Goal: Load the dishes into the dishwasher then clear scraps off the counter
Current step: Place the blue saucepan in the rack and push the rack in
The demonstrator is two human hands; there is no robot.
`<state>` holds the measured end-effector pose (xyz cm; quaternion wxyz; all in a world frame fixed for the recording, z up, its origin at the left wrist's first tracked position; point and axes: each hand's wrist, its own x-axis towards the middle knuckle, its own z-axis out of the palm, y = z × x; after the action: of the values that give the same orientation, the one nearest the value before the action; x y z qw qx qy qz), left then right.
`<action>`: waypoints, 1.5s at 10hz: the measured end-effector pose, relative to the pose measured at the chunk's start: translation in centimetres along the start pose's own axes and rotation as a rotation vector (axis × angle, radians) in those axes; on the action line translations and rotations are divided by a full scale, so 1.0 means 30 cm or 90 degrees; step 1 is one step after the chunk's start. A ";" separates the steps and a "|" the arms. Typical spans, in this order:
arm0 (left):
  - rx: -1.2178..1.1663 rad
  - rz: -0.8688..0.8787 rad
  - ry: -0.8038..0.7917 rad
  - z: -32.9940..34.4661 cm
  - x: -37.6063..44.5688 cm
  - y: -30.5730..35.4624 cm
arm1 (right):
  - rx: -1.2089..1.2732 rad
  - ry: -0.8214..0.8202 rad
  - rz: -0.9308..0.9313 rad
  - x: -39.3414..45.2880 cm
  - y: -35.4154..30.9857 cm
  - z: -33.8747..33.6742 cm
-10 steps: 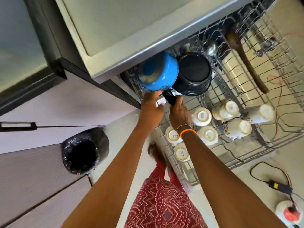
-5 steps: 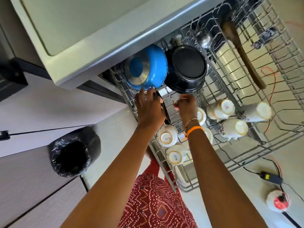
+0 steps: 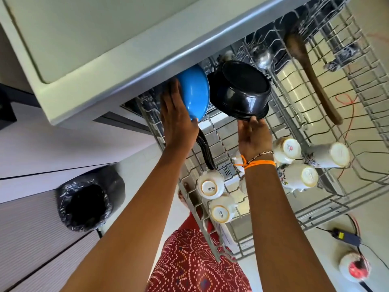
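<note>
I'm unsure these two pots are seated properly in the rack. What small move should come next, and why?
Probably nudge the black pot rightward. Its side appears to press against the tilted blue pan, which the left hand steadies, while the right hand touches the pot's rim; the rack has free tines there.

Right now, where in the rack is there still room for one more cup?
The bare stretch of dishwasher rack between the wooden spoon and the far right edge is free. Some room also lies between the black pot and the spoon. It is crowded around the cups and where the blue pan leans.
</note>
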<state>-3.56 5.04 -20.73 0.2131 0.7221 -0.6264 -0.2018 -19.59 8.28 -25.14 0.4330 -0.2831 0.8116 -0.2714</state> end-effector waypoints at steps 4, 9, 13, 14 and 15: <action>0.046 0.089 -0.084 0.035 -0.005 -0.010 | 0.261 0.045 -0.103 -0.069 0.005 -0.098; 0.259 0.073 -0.274 0.032 -0.027 0.033 | 0.548 0.036 0.199 0.113 -0.104 -0.049; 0.252 0.091 -0.264 0.054 -0.033 0.071 | 0.625 0.081 0.236 0.119 -0.100 -0.047; 0.277 0.085 -0.285 0.055 -0.021 0.031 | 0.566 0.076 0.219 0.128 -0.084 -0.063; 0.278 0.087 -0.289 0.041 -0.041 0.020 | 0.523 0.068 0.179 0.115 -0.066 -0.063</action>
<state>-4.89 6.11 -21.39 -0.0790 0.6435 -0.7335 -0.2043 -22.36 4.88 -24.77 0.4998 0.0402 0.6880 -0.5246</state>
